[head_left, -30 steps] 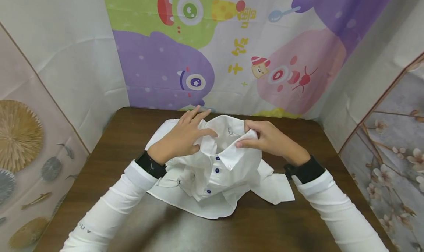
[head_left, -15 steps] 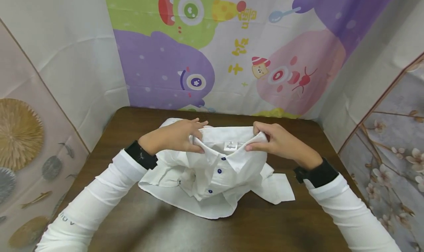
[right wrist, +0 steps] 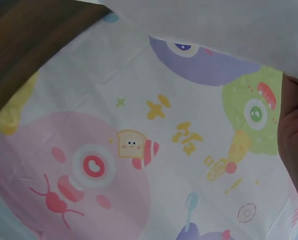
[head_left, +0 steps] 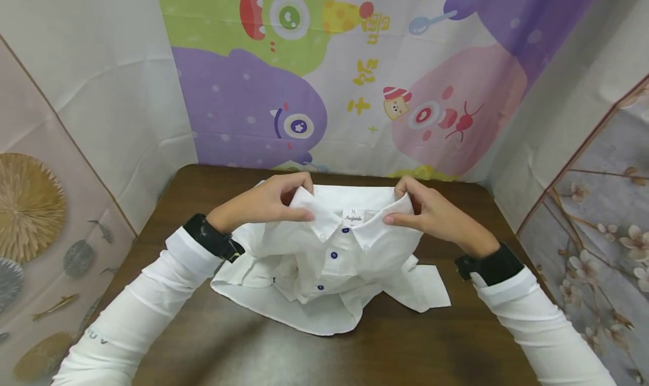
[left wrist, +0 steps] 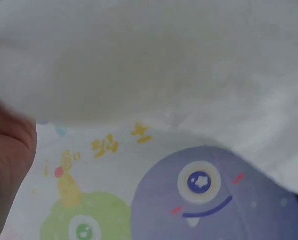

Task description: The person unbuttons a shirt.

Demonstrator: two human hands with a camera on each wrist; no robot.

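A white button-up shirt (head_left: 304,262) with dark blue buttons lies crumpled on the table, its collar raised toward the back. My left hand (head_left: 271,203) pinches the collar's left side between thumb and fingers. On the opposite side, my right hand (head_left: 433,214) pinches the collar in the same way. Between them the neck opening shows a white label (head_left: 353,216) marked M. In the left wrist view, blurred white cloth (left wrist: 154,65) fills the upper part, with a bit of the hand at the left edge. White cloth (right wrist: 229,30) also crosses the top of the right wrist view.
The brown wooden table (head_left: 405,346) has rounded back corners. Behind it hangs a curtain (head_left: 345,143) printed with cartoon monsters. Patterned panels stand at left and right, and one sleeve (head_left: 431,287) of the shirt lies out to the right.
My left hand has come down from above the collar and now pinches its left side. The collar has been spread and straightened, and the label has come into view. My right hand keeps its grip.
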